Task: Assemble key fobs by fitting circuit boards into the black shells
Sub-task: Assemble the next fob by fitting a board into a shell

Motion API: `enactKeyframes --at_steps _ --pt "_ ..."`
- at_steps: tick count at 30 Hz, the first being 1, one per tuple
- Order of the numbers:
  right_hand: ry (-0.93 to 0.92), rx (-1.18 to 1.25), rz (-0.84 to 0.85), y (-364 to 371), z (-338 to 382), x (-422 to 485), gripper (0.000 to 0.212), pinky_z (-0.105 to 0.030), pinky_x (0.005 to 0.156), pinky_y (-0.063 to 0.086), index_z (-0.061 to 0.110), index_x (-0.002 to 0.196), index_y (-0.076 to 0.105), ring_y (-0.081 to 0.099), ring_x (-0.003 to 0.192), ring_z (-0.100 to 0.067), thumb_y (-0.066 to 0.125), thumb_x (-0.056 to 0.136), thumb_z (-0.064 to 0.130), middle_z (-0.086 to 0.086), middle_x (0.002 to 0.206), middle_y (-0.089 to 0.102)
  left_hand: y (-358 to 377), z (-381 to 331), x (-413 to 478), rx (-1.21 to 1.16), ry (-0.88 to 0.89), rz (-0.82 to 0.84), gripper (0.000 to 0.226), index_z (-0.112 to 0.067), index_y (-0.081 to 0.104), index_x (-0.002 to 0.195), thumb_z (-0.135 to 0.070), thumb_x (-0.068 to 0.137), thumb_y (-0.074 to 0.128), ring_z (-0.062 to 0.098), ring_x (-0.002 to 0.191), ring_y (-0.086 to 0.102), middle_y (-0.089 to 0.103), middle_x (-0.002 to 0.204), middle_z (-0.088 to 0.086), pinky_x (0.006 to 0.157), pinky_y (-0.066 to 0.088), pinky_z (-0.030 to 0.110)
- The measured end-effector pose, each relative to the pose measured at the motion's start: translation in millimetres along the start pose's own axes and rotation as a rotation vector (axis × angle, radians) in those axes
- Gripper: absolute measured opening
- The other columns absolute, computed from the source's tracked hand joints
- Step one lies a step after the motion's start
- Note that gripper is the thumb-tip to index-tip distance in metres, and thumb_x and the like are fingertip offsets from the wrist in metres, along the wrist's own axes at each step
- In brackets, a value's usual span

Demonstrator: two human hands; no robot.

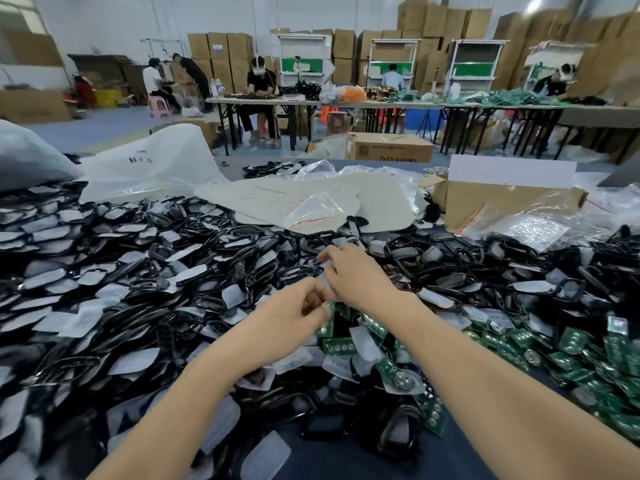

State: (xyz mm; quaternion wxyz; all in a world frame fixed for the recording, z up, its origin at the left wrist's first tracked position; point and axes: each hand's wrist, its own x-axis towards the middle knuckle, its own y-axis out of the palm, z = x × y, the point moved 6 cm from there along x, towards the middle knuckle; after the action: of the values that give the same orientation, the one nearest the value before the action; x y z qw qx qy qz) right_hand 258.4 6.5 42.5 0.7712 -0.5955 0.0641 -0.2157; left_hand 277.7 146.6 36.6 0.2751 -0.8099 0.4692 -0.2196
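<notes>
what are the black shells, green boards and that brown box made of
Black shells: glossy moulded plastic, likely; light glints off their rims. Circuit boards: green laminate with shiny metal button pads. Box: matte brown corrugated cardboard, by its folded flaps.

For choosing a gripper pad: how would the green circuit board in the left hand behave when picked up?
Probably stiff: pinched by the left hand, the green circuit board looks flat. Likely light, since fingertips alone hold it.

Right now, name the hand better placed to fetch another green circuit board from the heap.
Right. The heap of green circuit boards lies on the side of the right hand, beside that forearm; the left hand pinches a single green circuit board.
</notes>
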Motion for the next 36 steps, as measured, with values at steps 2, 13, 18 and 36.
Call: enactKeyframes --at_steps 2,13,18,36 --pt "-0.019 0.01 0.015 3 14 7 0.036 -0.043 0.103 0.04 0.016 0.137 0.053 0.051 0.124 -0.03 0.04 0.104 0.021 -0.012 0.133 0.056 -14 7 -5 0.026 -0.033 -0.035 0.017 -0.033 0.061 0.116 -0.028 0.102 0.055 0.002 0.065 0.056 0.068 0.092 -0.003 0.061 0.045 0.015" --pt "-0.014 0.074 0.132 39 72 45 0.046 -0.049 0.102 0.046 0.016 0.151 0.039 0.051 0.125 -0.039 0.039 0.106 0.03 -0.02 0.143 0.046 -79 52 -41 -0.06 -0.12 -0.221 0.015 -0.031 0.065 0.11 -0.022 0.099 0.06 0.001 0.07 0.068 0.069 0.097 -0.006 0.064 0.051 0.014" --pt "0.025 -0.031 0.166 53 81 52 0.046 -0.049 0.101 0.044 0.019 0.146 0.044 0.045 0.128 -0.039 0.044 0.104 0.037 -0.02 0.143 0.046 -71 57 -40 -0.044 -0.102 -0.123 0.018 -0.045 0.061 0.105 -0.027 0.099 0.059 0.001 0.086 0.07 0.072 0.098 -0.015 0.083 0.059 0.03" --pt "-0.2 0.027 0.043 52 167 61 0.04 -0.047 0.107 0.041 0.018 0.144 0.046 0.044 0.131 -0.033 0.04 0.105 0.027 -0.012 0.146 0.045 -265 197 -70 0.485 -0.599 -0.608 0.028 -0.012 0.067 0.12 -0.02 0.101 0.049 0.025 0.078 0.059 0.069 0.097 0.01 0.073 0.047 0.036"
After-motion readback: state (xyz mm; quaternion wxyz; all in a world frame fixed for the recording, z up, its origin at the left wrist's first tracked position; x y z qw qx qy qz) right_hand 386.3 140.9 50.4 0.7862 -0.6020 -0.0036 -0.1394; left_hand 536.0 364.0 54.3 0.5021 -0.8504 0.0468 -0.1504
